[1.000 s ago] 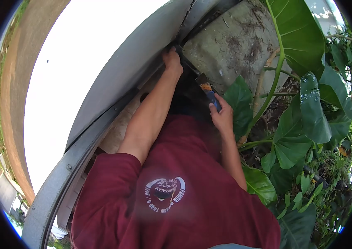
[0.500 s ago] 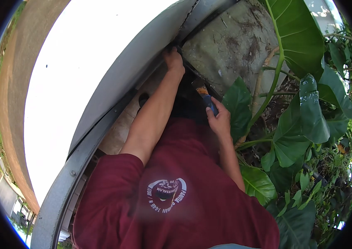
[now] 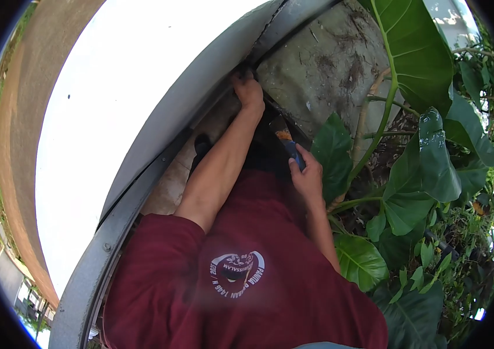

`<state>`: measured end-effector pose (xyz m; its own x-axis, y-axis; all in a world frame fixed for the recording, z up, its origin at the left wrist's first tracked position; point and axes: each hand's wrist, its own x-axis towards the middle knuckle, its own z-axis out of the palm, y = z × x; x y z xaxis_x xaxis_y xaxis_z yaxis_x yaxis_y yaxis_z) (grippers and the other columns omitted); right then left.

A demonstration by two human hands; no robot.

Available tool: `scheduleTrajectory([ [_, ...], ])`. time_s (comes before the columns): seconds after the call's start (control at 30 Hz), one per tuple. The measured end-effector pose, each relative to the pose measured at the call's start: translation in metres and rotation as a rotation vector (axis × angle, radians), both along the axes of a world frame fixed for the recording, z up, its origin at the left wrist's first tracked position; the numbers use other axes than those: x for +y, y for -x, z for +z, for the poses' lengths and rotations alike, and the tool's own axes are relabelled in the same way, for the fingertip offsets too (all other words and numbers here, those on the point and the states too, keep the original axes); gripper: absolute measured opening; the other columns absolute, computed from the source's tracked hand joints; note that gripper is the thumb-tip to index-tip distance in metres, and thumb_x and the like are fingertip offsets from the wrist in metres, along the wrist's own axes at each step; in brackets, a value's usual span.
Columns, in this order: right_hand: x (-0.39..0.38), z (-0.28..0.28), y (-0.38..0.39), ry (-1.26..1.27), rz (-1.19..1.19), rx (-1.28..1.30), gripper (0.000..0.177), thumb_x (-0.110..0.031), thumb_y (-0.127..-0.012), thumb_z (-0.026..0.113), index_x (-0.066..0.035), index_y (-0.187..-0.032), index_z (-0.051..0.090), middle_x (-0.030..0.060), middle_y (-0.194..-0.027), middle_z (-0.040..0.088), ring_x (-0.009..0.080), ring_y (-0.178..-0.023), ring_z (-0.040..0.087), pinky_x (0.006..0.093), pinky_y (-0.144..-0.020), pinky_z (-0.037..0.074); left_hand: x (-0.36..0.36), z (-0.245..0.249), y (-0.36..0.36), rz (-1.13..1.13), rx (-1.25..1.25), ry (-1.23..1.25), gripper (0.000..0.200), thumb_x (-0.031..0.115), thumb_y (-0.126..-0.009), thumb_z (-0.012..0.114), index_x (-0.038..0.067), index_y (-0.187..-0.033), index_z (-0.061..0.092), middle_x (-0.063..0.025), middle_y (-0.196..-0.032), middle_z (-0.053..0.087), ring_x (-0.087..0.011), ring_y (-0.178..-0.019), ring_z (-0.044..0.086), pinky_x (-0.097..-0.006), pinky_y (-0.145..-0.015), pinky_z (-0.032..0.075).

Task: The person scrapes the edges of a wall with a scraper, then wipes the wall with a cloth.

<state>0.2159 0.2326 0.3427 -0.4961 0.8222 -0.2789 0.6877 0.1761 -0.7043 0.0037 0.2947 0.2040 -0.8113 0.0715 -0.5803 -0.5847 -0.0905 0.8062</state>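
My left hand [image 3: 248, 92] is at the dark inner corner under the white panel's edge, its fingers curled against the corner. Whatever lies between those fingertips is hidden in shadow. Lower and to the right, my right hand [image 3: 307, 174] grips the blue handle of a scraper [image 3: 291, 149]. The scraper's flat blade, with an orange-brown patch near the handle, points up and left beside the dark edge of a grey stained slab [image 3: 311, 75]. A gap separates the two hands.
A large curved white panel [image 3: 113, 75] with a grey metal frame [image 3: 107, 247] fills the left. Large green leaves [image 3: 421, 52] and thick stems crowd the right, close to my right hand. Pale tiles [image 3: 168, 189] show beneath my left forearm.
My left hand has shifted slightly down and right, its wrist bent differently. My right hand and the scraper have moved only a little, with the same grip.
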Motion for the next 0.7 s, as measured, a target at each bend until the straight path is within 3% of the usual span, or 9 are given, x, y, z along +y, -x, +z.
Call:
scheduleTrajectory([
  [0.2,-0.003,0.0,0.008,-0.016,0.059,0.028,0.04,-0.009,-0.082,0.062,0.004,-0.119,0.059,0.017,-0.088,0.063,0.0269,-0.073,0.061,0.0347,-0.069,0.048,0.013,-0.02,0.009,-0.043,0.096,0.189,0.044,0.009,-0.091,0.05,-0.005,-0.131,0.041,-0.0232,-0.133,0.048,-0.0327,-0.123,0.047,-0.0376,-0.104,0.033],
  [0.3,-0.004,0.006,0.007,0.006,0.065,0.008,0.041,-0.01,-0.082,0.063,0.004,-0.12,0.059,0.0172,-0.089,0.063,0.0274,-0.074,0.062,0.0351,-0.069,0.048,0.018,-0.073,0.02,-0.061,0.065,0.151,0.045,0.008,-0.09,0.049,-0.005,-0.133,0.04,-0.023,-0.133,0.048,-0.0322,-0.124,0.046,-0.0378,-0.105,0.032],
  [0.37,-0.005,0.008,0.003,0.016,0.077,-0.011,0.041,-0.01,-0.082,0.063,0.005,-0.12,0.059,0.0175,-0.09,0.063,0.028,-0.075,0.062,0.0354,-0.07,0.049,0.019,-0.083,0.015,-0.005,0.121,0.074,0.045,0.008,-0.09,0.048,-0.005,-0.133,0.04,-0.0225,-0.133,0.048,-0.0317,-0.124,0.046,-0.0376,-0.105,0.032],
  [0.47,-0.007,0.01,-0.008,0.088,0.032,-0.097,0.042,-0.01,-0.082,0.063,0.004,-0.121,0.058,0.0167,-0.1,0.066,0.0247,-0.089,0.065,0.0328,-0.081,0.048,0.018,-0.078,0.012,0.043,0.169,-0.017,0.044,0.007,-0.089,0.049,-0.005,-0.131,0.042,-0.0217,-0.132,0.049,-0.0312,-0.121,0.047,-0.0374,-0.104,0.033],
  [0.6,-0.009,0.008,-0.014,0.07,0.021,-0.102,0.042,-0.011,-0.082,0.063,0.003,-0.121,0.058,0.018,-0.104,0.066,0.0282,-0.094,0.066,0.0343,-0.084,0.048,0.0,-0.035,0.001,-0.011,0.102,0.038,0.041,0.008,-0.088,0.051,-0.006,-0.127,0.045,-0.0208,-0.127,0.053,-0.0318,-0.116,0.05,-0.0376,-0.102,0.034],
  [0.7,-0.01,0.008,-0.011,0.108,0.03,-0.094,0.042,-0.011,-0.082,0.064,0.003,-0.121,0.059,0.0187,-0.106,0.066,0.0295,-0.096,0.066,0.0347,-0.085,0.048,-0.001,-0.039,0.01,-0.057,0.1,0.033,0.04,0.005,-0.09,0.051,-0.005,-0.128,0.047,-0.0164,-0.13,0.053,-0.0282,-0.118,0.05,-0.0362,-0.102,0.035],
])
